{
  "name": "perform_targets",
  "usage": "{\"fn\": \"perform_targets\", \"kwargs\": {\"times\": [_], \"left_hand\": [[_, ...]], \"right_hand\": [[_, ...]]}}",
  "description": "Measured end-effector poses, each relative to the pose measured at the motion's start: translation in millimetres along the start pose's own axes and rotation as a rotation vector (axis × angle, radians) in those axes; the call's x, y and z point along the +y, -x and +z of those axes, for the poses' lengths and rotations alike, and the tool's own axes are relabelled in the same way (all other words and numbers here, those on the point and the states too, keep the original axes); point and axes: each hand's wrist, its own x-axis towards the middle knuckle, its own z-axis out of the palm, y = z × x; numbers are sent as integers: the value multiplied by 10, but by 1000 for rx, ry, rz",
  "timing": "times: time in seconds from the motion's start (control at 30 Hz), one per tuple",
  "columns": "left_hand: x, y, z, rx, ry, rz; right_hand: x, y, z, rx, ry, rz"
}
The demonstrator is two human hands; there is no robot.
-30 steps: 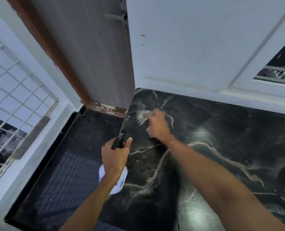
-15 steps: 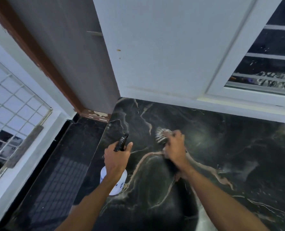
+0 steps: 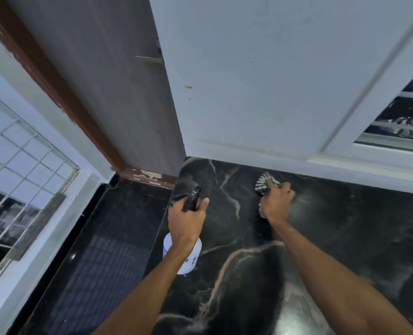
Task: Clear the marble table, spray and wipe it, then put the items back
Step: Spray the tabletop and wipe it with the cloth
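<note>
The black marble table (image 3: 345,226) with pale veins fills the lower right. My right hand (image 3: 275,201) presses a striped grey-and-white cloth (image 3: 263,183) flat on the marble near the back wall. My left hand (image 3: 185,221) grips a white spray bottle (image 3: 183,257) by its black trigger head (image 3: 192,198), held above the table's left edge. The bottle's body is partly hidden under my wrist.
A white wall (image 3: 261,81) rises right behind the table. A grey door (image 3: 108,81) with a brown frame stands at the back left. A window with a white grille (image 3: 19,165) is on the left, another window (image 3: 399,122) at the far right. Dark floor (image 3: 99,250) lies left of the table.
My right hand has slid the cloth over the marble, from the back left corner toward me, then out to the back again further right. The left hand keeps holding the bottle.
</note>
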Motion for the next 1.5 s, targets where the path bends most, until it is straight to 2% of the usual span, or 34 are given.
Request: {"fn": "perform_targets", "kwargs": {"times": [0.07, 0.17, 0.23, 0.37, 0.53, 0.57, 0.63, 0.73, 0.77, 0.8, 0.9, 1.03, 1.1, 1.13, 1.2, 1.3, 1.37, 1.43, 1.5], "left_hand": [[-75, -248, -98, -16, 1, 2], [-151, -498, -193, -17, -13, 24], [-222, -618, -234, -14, -9, 28], [-244, -656, -272, -27, -22, 14], [-222, -481, -226, -59, -25, 5], [-211, -451, -208, -55, -19, 2], [-147, -331, -54, -63, -6, 27], [40, -90, 201, -96, -40, 62], [111, 9, 320, -116, -47, 80], [184, 130, 475, -141, -52, 102], [341, 435, 906, -182, -52, 121], [589, 968, 1654, -248, -72, 156], [715, 1237, 2047, -264, -78, 157], [753, 1322, 2179, -267, -73, 152], [818, 1450, 2467, -251, -75, 149], [862, 1533, 2742, -208, -95, 132], [863, 1545, 2850, -180, -104, 126], [870, 1535, 2911, -165, -133, 138], [881, 1520, 3000, -171, -143, 129]], "right_hand": [[-511, 95, 300, -61, 24, -206], [-1219, 167, 705, -244, 37, -575], [-1559, 59, 869, -314, 41, -673], [-1593, -237, 861, -253, 135, -548], [-545, -353, 318, -68, 114, -78], [-423, -274, 254, -43, 107, -54], [-305, 8, 164, -63, 139, -186], [-231, 439, 151, -241, 110, -540], [-84, 446, 91, -262, 96, -561], [159, 391, -32, -243, 61, -502], [1008, 151, -535, -88, -33, -177], [2264, -150, -1298, 44, -17, 188], [2656, -301, -1459, 108, 1, 315], [2690, -342, -1451, 133, 38, 287], [2602, -452, -1322, 88, 70, 100], [2074, -575, -1053, -161, 7, -288], [1887, -704, -974, -279, 24, -480], [2031, -928, -1068, -227, 17, -452], [2423, -1191, -1259, -87, 19, -215]]}}
